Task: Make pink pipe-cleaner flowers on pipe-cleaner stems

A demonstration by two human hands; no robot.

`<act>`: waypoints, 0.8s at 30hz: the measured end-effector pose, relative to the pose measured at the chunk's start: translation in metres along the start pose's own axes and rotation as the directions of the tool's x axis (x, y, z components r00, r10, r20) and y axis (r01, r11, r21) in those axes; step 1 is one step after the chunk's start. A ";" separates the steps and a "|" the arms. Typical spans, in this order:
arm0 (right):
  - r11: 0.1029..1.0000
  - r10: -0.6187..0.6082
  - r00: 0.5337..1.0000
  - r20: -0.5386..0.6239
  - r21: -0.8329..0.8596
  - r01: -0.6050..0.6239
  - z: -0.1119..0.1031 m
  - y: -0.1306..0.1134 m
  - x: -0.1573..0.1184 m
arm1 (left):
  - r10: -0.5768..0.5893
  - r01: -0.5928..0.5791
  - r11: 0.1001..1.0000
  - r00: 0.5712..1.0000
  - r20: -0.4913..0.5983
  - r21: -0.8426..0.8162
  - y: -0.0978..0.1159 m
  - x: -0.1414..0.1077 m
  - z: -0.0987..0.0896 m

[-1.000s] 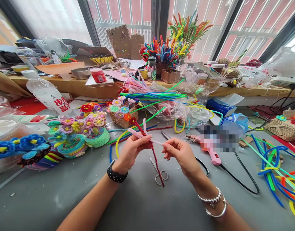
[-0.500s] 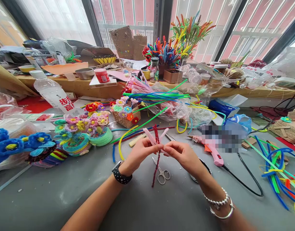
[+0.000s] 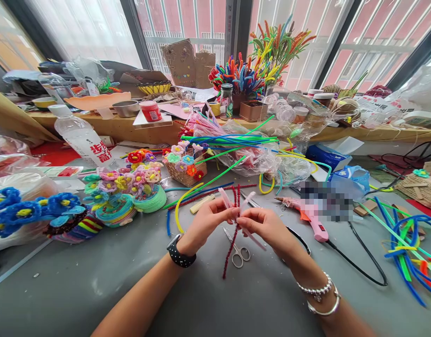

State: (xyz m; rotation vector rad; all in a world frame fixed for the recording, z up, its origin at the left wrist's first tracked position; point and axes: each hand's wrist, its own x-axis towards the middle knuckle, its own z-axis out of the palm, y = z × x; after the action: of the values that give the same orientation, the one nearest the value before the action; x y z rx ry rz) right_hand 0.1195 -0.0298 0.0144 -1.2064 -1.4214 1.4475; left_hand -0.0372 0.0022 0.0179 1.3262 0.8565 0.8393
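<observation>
The left hand (image 3: 205, 224) is clamping the red stem (image 3: 229, 252), the right hand (image 3: 267, 228) pinching the pink stem (image 3: 258, 242), ideally pressing their crossing snug.

Hands (image 3: 237, 220) pinch crossed pink and dark-red pipe cleaners (image 3: 228, 255).

Looks out through tall windows (image 3: 96, 32) in dark frames (image 3: 236, 28), past white bars (image 3: 376, 52) to a pink wall (image 3: 210, 16), with orange tones at far left. Takes in pale daylight, glinting faintly off the smooth grey surface (image 3: 201, 304). Includes a long wooden ledge (image 3: 141, 135) beneath the glass, whitish below at right.
</observation>
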 end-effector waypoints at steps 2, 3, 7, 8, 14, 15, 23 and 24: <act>1.000 -0.004 1.000 0.029 -0.010 0.004 0.001 0.002 -0.001 | -0.008 0.008 1.000 1.000 -0.003 0.005 -0.001 -0.001 0.002; 1.000 -0.005 0.999 0.039 -0.004 0.005 0.001 0.003 -0.001 | -0.011 0.011 1.000 1.000 -0.001 0.007 -0.001 -0.001 0.003; 0.997 0.014 0.999 0.039 0.073 -0.017 0.000 0.005 0.000 | 0.022 -0.022 1.000 0.999 -0.023 0.005 -0.001 -0.001 0.003; 0.996 0.019 0.999 0.036 0.090 -0.023 0.000 0.005 0.000 | 0.043 -0.043 0.999 0.998 -0.045 0.008 0.000 0.000 0.002; 0.994 -0.014 1.000 0.012 0.108 0.013 0.000 0.004 0.001 | 0.108 -0.105 0.994 0.983 -0.150 0.024 -0.001 0.000 0.001; 0.994 -0.019 1.000 0.004 0.105 0.019 0.000 0.004 0.001 | 0.115 -0.111 0.993 0.980 -0.160 0.028 -0.001 0.000 0.002; 0.999 -0.006 1.000 0.024 0.033 0.005 0.004 0.005 0.001 | 0.130 -0.126 0.992 0.974 -0.183 0.032 -0.002 0.000 0.004; 1.000 -0.008 1.000 0.020 0.014 0.007 0.004 0.005 0.001 | 0.131 -0.126 0.991 0.974 -0.184 0.043 -0.002 0.000 0.004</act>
State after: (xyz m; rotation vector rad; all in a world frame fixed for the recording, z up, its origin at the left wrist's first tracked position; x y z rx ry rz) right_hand 0.1154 -0.0307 0.0095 -1.1794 -1.4258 1.4661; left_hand -0.0336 0.0000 0.0163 1.3559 0.9400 1.0689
